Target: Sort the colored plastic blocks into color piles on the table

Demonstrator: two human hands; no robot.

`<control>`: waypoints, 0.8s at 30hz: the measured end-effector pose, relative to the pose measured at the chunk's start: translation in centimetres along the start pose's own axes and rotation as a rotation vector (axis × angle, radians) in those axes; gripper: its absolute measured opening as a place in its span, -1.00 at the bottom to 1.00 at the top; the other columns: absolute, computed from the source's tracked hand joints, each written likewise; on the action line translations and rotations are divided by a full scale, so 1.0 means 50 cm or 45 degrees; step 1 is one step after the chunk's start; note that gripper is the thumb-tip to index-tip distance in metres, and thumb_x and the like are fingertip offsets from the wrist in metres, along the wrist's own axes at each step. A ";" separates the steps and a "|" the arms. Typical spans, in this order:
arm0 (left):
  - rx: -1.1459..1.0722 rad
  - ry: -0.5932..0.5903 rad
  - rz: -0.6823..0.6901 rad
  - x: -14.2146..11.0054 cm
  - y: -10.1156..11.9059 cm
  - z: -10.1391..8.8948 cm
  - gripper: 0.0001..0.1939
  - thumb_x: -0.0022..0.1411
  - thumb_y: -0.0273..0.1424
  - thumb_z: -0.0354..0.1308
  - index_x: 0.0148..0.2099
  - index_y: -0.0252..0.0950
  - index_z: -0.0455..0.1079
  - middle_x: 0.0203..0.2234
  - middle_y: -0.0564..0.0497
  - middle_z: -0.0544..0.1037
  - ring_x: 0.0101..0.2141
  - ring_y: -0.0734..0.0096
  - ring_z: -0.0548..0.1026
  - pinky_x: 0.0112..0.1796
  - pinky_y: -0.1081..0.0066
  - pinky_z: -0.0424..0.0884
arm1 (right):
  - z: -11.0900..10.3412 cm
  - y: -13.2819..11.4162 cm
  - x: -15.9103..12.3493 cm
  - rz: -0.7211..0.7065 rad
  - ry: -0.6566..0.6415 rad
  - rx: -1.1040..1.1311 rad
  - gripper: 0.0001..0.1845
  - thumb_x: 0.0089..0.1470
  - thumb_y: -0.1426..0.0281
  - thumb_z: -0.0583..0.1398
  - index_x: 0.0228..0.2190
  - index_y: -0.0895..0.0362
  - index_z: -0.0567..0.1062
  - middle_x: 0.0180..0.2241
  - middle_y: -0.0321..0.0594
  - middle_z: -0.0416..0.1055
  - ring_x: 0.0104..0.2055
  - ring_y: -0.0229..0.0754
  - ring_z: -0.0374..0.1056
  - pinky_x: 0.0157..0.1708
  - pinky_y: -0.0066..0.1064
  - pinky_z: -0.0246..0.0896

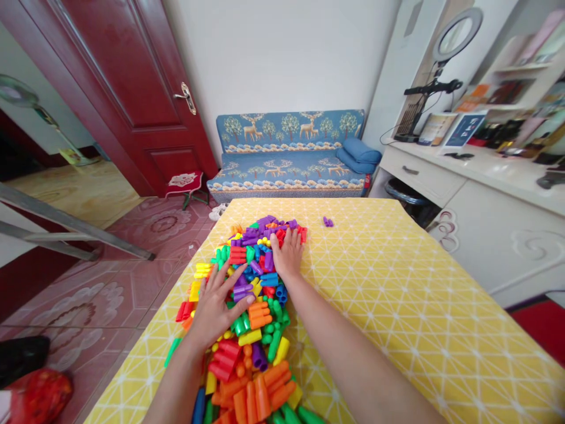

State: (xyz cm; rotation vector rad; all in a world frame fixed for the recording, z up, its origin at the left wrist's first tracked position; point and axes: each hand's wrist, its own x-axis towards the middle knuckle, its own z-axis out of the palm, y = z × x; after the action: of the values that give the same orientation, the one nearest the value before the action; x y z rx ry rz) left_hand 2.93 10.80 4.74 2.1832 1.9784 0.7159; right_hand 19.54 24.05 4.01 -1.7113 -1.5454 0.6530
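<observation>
A long heap of plastic toy building blocks (259, 316) in red, orange, yellow, green, blue and purple runs along the left part of the table. My left hand (217, 303) lies with fingers spread over the heap's left side, its thumb by an orange block. Farther up, my right hand (289, 253) rests at the heap's right edge, fingers stretched out beside red blocks (302, 234). I see nothing gripped in either hand. Apart from the heap, a small purple block (328, 222) lies near the table's far edge.
A yellow cloth with white lines covers the table (375, 282). Behind it stands a blue patterned sofa (282, 159). To the right is a white dresser (477, 194) bearing a ring light (459, 34). A red stool (184, 181) sits by the red door (128, 76).
</observation>
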 end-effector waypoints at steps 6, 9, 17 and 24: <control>-0.001 -0.001 0.012 -0.001 -0.008 0.003 -0.38 0.20 -0.02 0.10 0.28 0.08 0.14 0.29 -0.03 0.13 0.29 -0.12 -0.01 0.17 -0.23 -0.03 | -0.047 0.065 0.035 -0.444 -0.024 0.162 -0.40 0.29 0.10 -0.23 0.08 0.03 0.40 0.17 -0.21 0.29 0.26 -0.10 0.09 0.29 -0.06 -0.31; -0.003 -0.014 -0.007 -0.002 -0.007 0.003 -0.37 0.19 -0.01 0.10 0.29 0.09 0.13 0.30 -0.01 0.11 0.30 -0.11 -0.04 0.17 -0.22 -0.04 | -0.099 0.123 0.103 -0.350 0.262 -0.046 -0.43 0.29 0.18 -0.21 0.01 0.11 0.45 0.17 -0.12 0.27 0.26 -0.12 0.06 0.26 -0.17 -0.18; -0.011 -0.023 -0.031 -0.003 -0.001 0.001 -0.38 0.19 -0.02 0.11 0.28 0.11 0.13 0.28 0.01 0.14 0.30 -0.10 -0.06 0.17 -0.23 -0.06 | -0.111 0.166 0.221 -0.110 0.043 -0.219 -0.41 0.24 0.05 -0.14 0.15 0.07 0.27 0.20 -0.07 0.21 0.25 -0.01 0.05 0.24 0.10 -0.37; 0.000 -0.015 -0.026 -0.002 -0.005 0.004 -0.37 0.19 0.00 0.10 0.28 0.08 0.14 0.29 -0.02 0.12 0.29 -0.10 -0.02 0.18 -0.22 -0.05 | -0.016 0.098 0.097 -0.195 -0.265 -0.168 -0.18 0.22 -0.05 -0.24 0.31 0.23 -0.07 0.35 -0.02 -0.20 0.39 -0.06 -0.32 0.30 -0.07 -0.50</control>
State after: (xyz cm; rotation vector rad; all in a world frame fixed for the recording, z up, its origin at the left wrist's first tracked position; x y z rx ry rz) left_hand 2.79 10.78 4.42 2.1593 1.9921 0.6988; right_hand 23.88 28.62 1.10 -1.6411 -1.8813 0.6802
